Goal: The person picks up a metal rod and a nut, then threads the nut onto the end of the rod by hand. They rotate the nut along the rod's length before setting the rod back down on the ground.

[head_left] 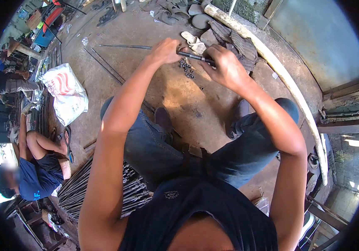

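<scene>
A long dark metal rod runs sideways in front of me, its far end reaching out to the left above the floor. My left hand is closed around it. To the right, my right hand is closed at the rod's near end, with a dark thicker section showing between the two hands. Below this gap, several small dark nuts lie in a loose group on the concrete. Two more rods rest on the floor to the left, partly hidden behind my left forearm.
A pile of rods lies at my left, near a white sack. Two people sit or crouch at the far left, one in a blue shirt. A pale pipe curves along the right wall. A sandal lies ahead beside dark cloth.
</scene>
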The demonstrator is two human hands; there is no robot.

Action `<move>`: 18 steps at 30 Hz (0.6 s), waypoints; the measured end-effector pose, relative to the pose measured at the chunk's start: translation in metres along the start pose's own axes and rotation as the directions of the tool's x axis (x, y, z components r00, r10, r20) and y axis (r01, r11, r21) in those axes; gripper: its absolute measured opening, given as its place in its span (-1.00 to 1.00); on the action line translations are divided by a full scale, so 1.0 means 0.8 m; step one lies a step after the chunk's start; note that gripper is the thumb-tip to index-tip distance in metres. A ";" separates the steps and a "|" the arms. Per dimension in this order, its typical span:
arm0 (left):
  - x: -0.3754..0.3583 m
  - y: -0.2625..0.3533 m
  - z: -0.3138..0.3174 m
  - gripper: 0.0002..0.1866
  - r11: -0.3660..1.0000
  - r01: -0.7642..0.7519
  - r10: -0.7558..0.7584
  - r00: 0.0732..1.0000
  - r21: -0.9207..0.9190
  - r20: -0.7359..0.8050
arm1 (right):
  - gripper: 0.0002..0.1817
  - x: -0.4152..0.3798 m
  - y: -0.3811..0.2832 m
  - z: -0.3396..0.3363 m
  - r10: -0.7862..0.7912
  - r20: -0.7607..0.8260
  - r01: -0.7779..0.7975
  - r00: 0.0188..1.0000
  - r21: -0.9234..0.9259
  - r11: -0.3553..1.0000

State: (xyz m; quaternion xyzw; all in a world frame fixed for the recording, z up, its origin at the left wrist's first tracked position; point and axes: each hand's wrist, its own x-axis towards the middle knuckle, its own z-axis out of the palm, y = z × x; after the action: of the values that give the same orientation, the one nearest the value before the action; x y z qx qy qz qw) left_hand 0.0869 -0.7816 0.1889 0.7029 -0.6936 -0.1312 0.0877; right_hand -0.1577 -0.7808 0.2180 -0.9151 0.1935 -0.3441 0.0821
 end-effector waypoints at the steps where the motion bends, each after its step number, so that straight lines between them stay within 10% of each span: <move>1: -0.001 0.003 0.000 -0.44 1.000 -0.001 0.001 1.000 -0.001 0.001 | -0.62 0.007 -0.006 -0.010 0.002 0.001 -0.002 1.000 -0.001 1.000; 3: -0.004 0.005 0.001 -0.48 1.000 -0.002 0.002 1.000 0.004 -0.012 | -0.38 0.024 -0.015 -0.033 0.517 0.550 -0.623 0.656 0.008 0.782; 4: -0.003 0.000 0.006 -0.48 1.000 -0.004 0.004 1.000 0.007 -0.010 | -0.23 0.017 -0.008 -0.029 0.528 0.560 -0.700 0.638 0.137 0.701; 11: 0.019 -0.025 0.002 -0.53 1.000 0.012 -0.012 1.000 -0.007 0.000 | -0.40 0.009 0.067 -0.042 0.631 0.238 -0.619 0.739 0.611 0.494; 13: 0.007 -0.028 -0.019 -0.56 1.000 -0.001 0.001 1.000 -0.022 0.013 | -0.52 -0.005 0.100 -0.047 0.524 0.111 -0.512 0.845 0.453 0.730; 15: -0.008 -0.031 -0.044 -0.53 0.993 -0.098 0.079 0.971 -0.071 -0.227 | -0.54 -0.021 0.130 -0.047 0.567 0.209 -0.604 0.797 0.321 0.730; 18: 0.000 -0.059 -0.059 -0.60 0.996 -0.007 -0.010 0.980 -0.087 -0.200 | -0.59 -0.042 0.135 -0.026 0.578 0.257 -0.617 0.775 0.105 0.780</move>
State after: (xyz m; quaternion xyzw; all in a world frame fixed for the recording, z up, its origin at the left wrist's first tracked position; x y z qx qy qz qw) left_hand 0.1464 -0.7832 0.2192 0.7085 -0.6743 -0.0903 0.1874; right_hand -0.2267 -0.8659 0.1824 -0.8251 0.4326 -0.2176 0.2909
